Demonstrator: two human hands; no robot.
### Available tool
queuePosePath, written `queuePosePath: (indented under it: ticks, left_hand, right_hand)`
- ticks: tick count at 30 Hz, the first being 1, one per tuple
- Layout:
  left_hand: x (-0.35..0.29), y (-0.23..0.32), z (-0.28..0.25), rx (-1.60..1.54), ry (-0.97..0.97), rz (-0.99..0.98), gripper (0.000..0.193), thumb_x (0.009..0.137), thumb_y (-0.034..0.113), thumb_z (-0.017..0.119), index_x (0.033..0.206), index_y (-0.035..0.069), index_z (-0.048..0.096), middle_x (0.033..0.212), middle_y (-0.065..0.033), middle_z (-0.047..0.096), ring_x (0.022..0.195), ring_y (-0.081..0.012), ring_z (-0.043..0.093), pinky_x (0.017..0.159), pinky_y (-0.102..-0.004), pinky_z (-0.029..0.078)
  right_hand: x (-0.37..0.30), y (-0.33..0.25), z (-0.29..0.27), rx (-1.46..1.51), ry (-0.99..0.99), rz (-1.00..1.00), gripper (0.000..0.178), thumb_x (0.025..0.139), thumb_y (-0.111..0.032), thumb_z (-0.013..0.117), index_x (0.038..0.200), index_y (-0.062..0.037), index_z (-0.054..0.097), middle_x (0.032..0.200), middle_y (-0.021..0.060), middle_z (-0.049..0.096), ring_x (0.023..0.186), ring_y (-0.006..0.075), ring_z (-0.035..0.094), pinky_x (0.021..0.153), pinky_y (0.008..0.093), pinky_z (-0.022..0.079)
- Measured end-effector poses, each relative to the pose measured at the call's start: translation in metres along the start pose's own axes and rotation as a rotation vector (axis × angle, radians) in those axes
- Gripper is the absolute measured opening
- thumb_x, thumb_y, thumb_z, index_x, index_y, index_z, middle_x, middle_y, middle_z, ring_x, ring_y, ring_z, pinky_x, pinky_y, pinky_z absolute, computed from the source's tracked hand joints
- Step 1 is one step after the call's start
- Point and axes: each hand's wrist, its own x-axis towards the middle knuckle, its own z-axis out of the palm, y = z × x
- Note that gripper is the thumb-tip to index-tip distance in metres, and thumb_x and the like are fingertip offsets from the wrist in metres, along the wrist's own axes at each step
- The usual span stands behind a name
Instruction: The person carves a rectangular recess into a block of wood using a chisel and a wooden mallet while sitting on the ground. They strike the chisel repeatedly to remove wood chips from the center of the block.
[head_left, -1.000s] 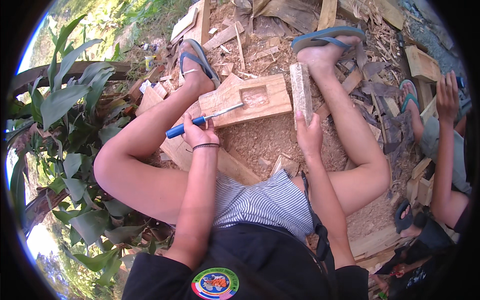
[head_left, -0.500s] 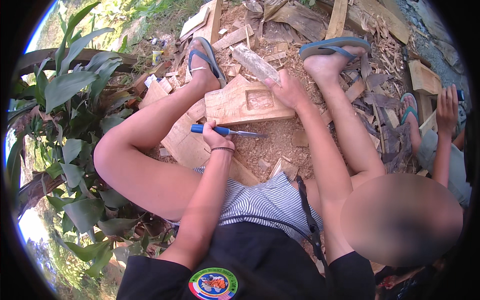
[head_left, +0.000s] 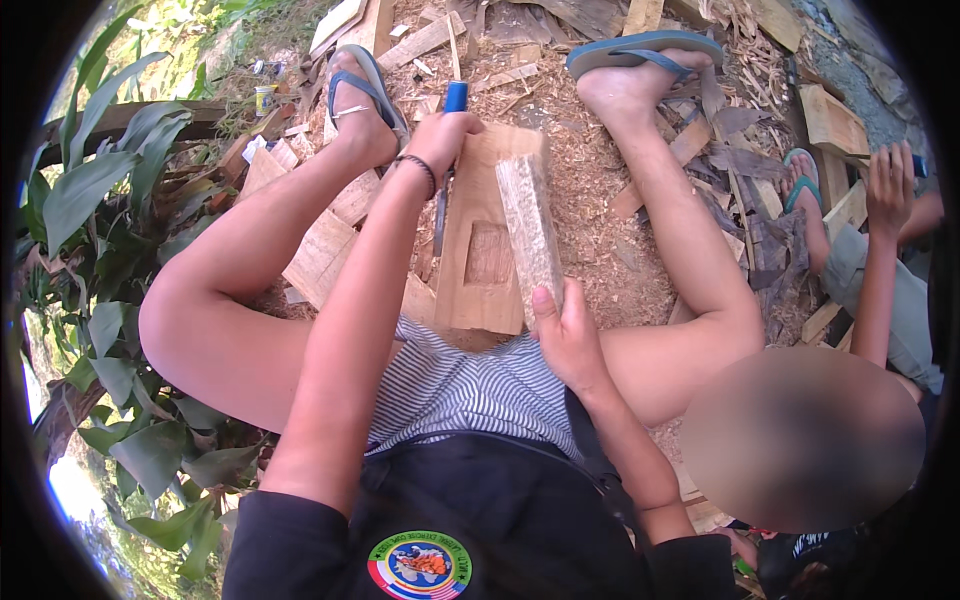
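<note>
Between my legs lies a thick wooden block (head_left: 459, 225) with a rectangular recess cut into its face, its long side running away from me. My left hand (head_left: 446, 143) is closed around a chisel with a blue handle (head_left: 456, 97); its metal blade (head_left: 440, 215) points back toward me along the block's left side. The fingers also touch the block's far left end. In my right hand (head_left: 569, 335) is a rough, pale stick of wood (head_left: 528, 225), gripped by its near end. It stretches away over the block's right edge.
Wood shavings (head_left: 590, 240) and offcuts (head_left: 325, 255) cover the ground. Broad green leaves (head_left: 85, 190) crowd the left side. At right, another person's hand (head_left: 889, 190) is raised beside a wooden block (head_left: 833, 122). My sandalled feet (head_left: 365, 105) rest on either side.
The block has turned from lying crosswise to pointing away from me. My left hand moved forward with the chisel, its blade swinging toward me. My right hand came nearer with the stick.
</note>
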Motion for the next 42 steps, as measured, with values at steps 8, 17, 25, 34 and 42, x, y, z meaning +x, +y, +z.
queuePosePath:
  ticks: [8,17,25,34,42]
  left_hand:
    - [-0.01,0.002,-0.012,-0.024,-0.078,0.117,0.035,0.089,0.02,0.067,0.113,0.0,0.05,0.099,-0.013,0.065,0.071,-0.0199,0.069,0.053,-0.0291,0.055]
    - [-0.027,0.014,-0.02,-0.184,-0.245,0.219,0.035,0.093,0.015,0.07,0.116,0.0,0.048,0.108,-0.0122,0.059,0.086,-0.0218,0.068,0.076,-0.0346,0.059]
    - [-0.037,0.004,-0.006,-0.131,-0.41,0.345,0.036,0.095,0.009,0.065,0.125,0.004,0.045,0.111,-0.0127,0.063,0.106,-0.0283,0.068,0.09,-0.0388,0.058]
    - [-0.045,0.002,0.008,-0.385,-0.492,0.314,0.032,0.095,0.015,0.064,0.123,0.009,0.05,0.097,-0.0048,0.06,0.085,-0.0158,0.062,0.078,-0.0334,0.055]
    - [-0.036,0.005,0.037,-0.307,-0.317,0.361,0.034,0.086,0.027,0.079,0.073,0.009,0.054,0.056,0.0031,0.05,0.045,-0.0058,0.045,0.04,-0.0238,0.036]
  right_hand:
    - [0.016,0.021,0.011,0.152,0.203,-0.097,0.05,0.103,-0.045,0.05,0.111,0.0038,0.052,0.085,0.0155,0.064,0.08,0.0209,0.063,0.073,0.0367,0.05]
    - [0.056,0.009,-0.025,-0.161,0.075,0.042,0.051,0.098,-0.046,0.055,0.109,0.0039,0.051,0.081,0.0204,0.066,0.076,0.0306,0.067,0.071,0.0426,0.052]
    - [0.065,-0.015,-0.019,-0.57,0.015,0.015,0.06,0.093,-0.038,0.061,0.13,0.0046,0.04,0.111,0.0318,0.063,0.099,0.0446,0.066,0.087,0.0516,0.051]
    - [0.09,0.0,-0.002,-0.437,0.131,-0.064,0.069,0.091,-0.029,0.066,0.14,0.0042,0.031,0.132,0.0311,0.053,0.117,0.0446,0.059,0.097,0.0475,0.048]
    - [0.091,0.005,-0.003,-0.312,0.097,-0.04,0.065,0.092,-0.03,0.064,0.136,0.0059,0.032,0.118,0.0348,0.06,0.107,0.0472,0.063,0.094,0.0484,0.049]
